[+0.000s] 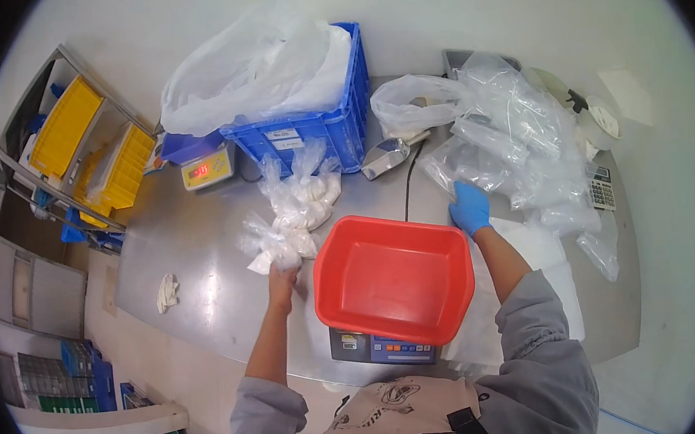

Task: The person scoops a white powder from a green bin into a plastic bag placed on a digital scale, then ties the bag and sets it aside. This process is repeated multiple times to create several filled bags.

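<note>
My bare left hand (283,279) is at the near end of a clear plastic bag of white powder (274,252), its fingers partly hidden under the bag. Several similar filled bags (305,199) lie heaped just beyond. On my right hand (470,207) is a blue glove; it touches the edge of a pile of clear plastic bags (523,133), and its fingertips are partly hidden by the film. Between my hands a red plastic tub (393,275) with nothing in it rests on a digital scale (390,348).
Behind stands a blue crate (315,136) lined with plastic and holding white material. A metal scoop (386,158), a smaller scale (207,170), a calculator (601,187) and a crumpled cloth (168,293) lie around the steel table (208,328). Yellow bins (67,127) stand on a rack at left.
</note>
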`<state>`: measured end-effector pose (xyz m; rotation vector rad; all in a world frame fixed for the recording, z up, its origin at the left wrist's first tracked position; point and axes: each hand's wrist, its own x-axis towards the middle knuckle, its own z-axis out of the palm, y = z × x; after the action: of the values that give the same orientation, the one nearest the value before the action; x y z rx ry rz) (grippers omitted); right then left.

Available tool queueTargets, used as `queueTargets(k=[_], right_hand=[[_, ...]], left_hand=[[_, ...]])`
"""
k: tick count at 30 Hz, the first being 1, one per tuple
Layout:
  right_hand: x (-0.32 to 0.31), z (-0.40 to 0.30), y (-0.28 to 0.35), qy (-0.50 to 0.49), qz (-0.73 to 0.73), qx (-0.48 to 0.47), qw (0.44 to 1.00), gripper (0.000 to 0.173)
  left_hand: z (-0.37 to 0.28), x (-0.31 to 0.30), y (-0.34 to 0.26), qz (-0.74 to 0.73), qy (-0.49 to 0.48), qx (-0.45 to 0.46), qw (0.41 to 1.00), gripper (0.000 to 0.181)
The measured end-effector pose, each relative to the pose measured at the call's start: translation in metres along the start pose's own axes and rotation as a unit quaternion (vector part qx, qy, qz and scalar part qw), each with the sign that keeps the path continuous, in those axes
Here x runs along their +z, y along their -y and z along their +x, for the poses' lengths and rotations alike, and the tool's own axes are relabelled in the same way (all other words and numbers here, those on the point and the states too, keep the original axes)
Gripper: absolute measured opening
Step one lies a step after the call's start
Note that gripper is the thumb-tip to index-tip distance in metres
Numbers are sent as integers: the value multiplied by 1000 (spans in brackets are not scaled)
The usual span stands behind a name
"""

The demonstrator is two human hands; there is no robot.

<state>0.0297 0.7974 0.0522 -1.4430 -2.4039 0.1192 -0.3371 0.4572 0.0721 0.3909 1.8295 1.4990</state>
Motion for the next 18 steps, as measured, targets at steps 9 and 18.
queueTargets(k=[9,18], right_hand=[[-50,27,-4,203,-73,-44,975,29],[-110,207,56,-207,14,-107,972,79]], left_hand=[[-26,-35,-73,423,-40,-8,905,83],[-64,27,-117,122,61,87,987,67]])
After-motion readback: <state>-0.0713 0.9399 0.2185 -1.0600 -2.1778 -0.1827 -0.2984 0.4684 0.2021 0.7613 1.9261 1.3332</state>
